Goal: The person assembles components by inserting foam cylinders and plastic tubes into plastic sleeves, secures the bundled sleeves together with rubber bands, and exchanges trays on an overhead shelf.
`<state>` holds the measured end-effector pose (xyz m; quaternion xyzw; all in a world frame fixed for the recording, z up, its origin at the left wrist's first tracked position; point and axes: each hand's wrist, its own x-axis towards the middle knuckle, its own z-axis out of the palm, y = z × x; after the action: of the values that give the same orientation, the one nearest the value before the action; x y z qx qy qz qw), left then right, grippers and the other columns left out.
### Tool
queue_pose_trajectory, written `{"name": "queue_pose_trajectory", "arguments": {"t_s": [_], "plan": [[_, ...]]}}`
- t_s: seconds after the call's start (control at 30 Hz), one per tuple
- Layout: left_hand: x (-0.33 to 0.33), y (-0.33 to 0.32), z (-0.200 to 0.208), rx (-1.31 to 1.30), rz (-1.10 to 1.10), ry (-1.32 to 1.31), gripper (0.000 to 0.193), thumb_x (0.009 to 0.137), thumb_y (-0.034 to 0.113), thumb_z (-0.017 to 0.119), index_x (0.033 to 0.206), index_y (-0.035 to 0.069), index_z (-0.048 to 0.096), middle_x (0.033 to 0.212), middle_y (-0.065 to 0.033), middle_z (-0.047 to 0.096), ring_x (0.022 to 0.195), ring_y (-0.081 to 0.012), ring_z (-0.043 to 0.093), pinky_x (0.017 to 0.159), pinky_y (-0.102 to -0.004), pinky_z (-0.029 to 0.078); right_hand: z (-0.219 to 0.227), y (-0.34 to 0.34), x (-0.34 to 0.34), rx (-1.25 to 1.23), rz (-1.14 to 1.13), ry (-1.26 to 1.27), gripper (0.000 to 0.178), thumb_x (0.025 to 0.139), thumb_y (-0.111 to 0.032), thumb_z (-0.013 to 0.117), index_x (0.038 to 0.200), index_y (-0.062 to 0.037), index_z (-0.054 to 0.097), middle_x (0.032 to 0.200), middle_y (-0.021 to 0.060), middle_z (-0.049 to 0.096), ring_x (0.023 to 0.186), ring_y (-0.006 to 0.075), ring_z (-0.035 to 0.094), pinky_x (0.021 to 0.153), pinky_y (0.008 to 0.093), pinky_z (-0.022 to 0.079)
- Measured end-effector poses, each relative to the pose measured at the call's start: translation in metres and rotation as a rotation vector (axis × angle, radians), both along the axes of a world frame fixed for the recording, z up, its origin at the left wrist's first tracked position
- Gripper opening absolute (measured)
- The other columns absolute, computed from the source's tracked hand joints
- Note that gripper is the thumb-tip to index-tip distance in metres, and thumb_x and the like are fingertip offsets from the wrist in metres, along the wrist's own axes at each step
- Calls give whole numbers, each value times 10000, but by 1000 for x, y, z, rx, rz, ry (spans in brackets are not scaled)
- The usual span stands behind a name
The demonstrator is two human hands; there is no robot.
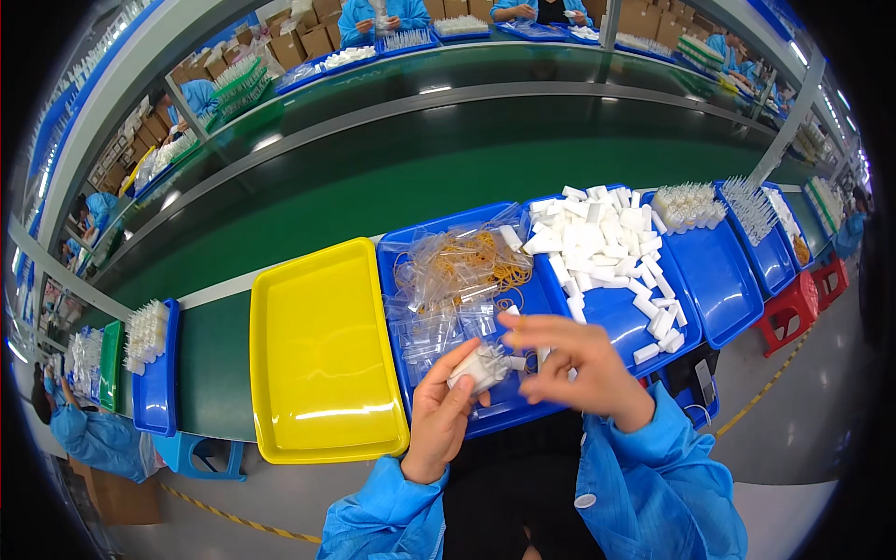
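In front of me my left hand (pixel 442 411) is closed around a small white block wrapped in clear plastic (pixel 481 370), its thumb lying along the side. The wrapping's gathered end points right, toward my right hand (pixel 583 366). That hand hovers close by with its index finger stretched out and the others bent. Motion smears its fingers, so whether they hold something thin is unclear. Beneath both hands lies a blue tray (pixel 499 411) with clear plastic bags (pixel 425 327) and a heap of tan rubber bands (pixel 471 261).
To the left sits a yellow tray (pixel 322 359). A blue tray of loose white blocks (pixel 597 238) stands right, beside a blue tray (pixel 714 280) bearing upright whitish pieces (pixel 689 207). Behind runs a green conveyor belt (pixel 448 159). Co-workers in blue work across it. Red stools (pixel 789 313) stand right.
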<state>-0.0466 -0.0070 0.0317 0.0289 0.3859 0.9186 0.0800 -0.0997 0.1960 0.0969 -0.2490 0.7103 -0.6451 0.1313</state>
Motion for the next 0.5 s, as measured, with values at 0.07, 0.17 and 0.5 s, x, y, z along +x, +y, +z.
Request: {"name": "queue_pose_trajectory", "arguments": {"t_s": [0.07,0.17,0.5], "plan": [[-1,3,-12,-331,104,61,410,933,75,613,1314,-37,511,1243,-114,575,1050,-166,586,842,-298,483,2,-16,11,158,19,307,462,761,-147,785,1183,-86,608,1377,143,524,920,229,696,610,280,572],[0,7,-11,-215,88,156,372,890,29,657,1242,-42,557,1205,-113,595,1038,-170,600,842,-292,494,-17,-21,6,331,-38,591,510,747,-166,797,1201,-94,577,1336,136,552,951,266,684,635,307,579],[-2,-7,-16,312,-2,60,576,852,251,732,1292,-27,484,1132,-169,627,934,-232,636,694,-304,514,-16,10,10,388,-24,692,101,847,-183,688,827,-100,633,778,-17,624,823,157,602,874,350,380]]}}
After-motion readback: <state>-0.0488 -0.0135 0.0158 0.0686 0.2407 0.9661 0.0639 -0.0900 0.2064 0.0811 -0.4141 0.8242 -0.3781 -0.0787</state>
